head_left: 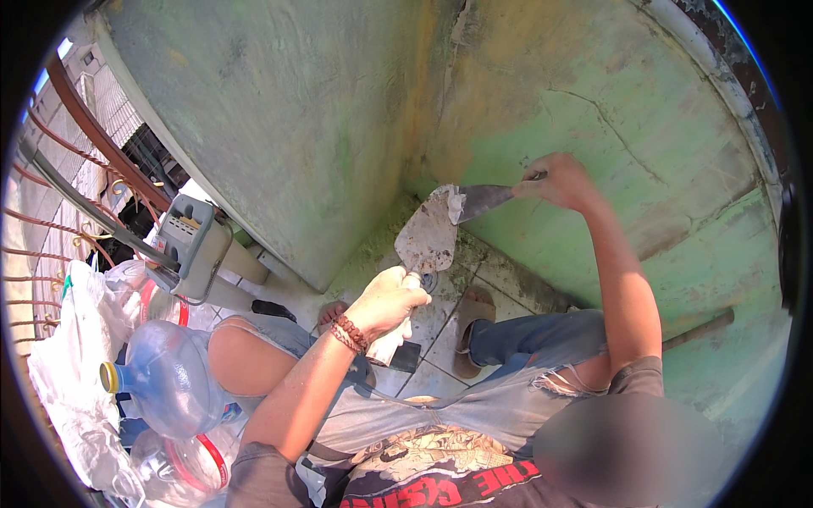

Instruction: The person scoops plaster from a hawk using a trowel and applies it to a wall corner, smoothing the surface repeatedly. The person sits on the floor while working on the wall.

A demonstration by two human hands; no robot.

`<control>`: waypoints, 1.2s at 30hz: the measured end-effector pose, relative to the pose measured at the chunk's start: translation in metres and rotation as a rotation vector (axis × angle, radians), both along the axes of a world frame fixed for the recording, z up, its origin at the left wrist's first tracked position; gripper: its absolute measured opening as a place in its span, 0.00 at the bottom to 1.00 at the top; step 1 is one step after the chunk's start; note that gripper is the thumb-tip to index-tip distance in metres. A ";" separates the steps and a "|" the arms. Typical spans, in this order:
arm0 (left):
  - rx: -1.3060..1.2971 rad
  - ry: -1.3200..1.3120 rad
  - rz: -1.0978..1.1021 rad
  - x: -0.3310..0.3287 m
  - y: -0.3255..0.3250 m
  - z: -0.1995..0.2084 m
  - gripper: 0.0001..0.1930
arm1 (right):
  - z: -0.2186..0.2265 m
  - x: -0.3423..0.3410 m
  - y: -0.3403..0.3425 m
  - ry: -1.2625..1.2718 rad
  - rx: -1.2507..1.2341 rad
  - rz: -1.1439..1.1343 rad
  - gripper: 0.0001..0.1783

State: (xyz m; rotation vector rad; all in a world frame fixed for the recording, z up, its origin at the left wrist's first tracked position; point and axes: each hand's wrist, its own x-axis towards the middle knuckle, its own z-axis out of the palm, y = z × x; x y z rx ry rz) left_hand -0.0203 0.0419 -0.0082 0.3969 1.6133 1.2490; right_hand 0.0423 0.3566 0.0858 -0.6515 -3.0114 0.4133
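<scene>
My left hand, with a braided bracelet at the wrist, is closed on a trowel. Its broad blade points away from me and is smeared with pale, lumpy paste. A whitish, crumpled-looking piece shows below that hand; I cannot tell what it is. My right hand grips a putty knife by its handle, out in front of the green wall. The putty knife's edge meets the trowel blade's far right side, where a dab of white paste sits.
Two worn, stained walls meet in a corner ahead, the right one cracked. White floor tiles lie between my feet. At left stand a grey plastic appliance, a blue water jug, large clear bottles, white bags and a metal railing.
</scene>
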 end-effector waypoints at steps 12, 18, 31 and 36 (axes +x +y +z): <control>-0.015 -0.028 -0.003 -0.009 -0.008 0.043 0.10 | 0.050 -0.020 -0.066 0.449 -0.326 -0.065 0.21; 0.010 -0.016 -0.016 -0.021 -0.006 0.037 0.13 | 0.027 -0.032 -0.075 0.676 -0.510 0.014 0.12; -0.033 -0.078 0.011 -0.021 0.007 0.038 0.16 | 0.028 -0.033 -0.071 0.819 -0.329 0.037 0.12; 0.008 -0.084 0.002 -0.021 0.005 0.035 0.17 | 0.031 -0.027 -0.073 0.762 -0.305 0.000 0.14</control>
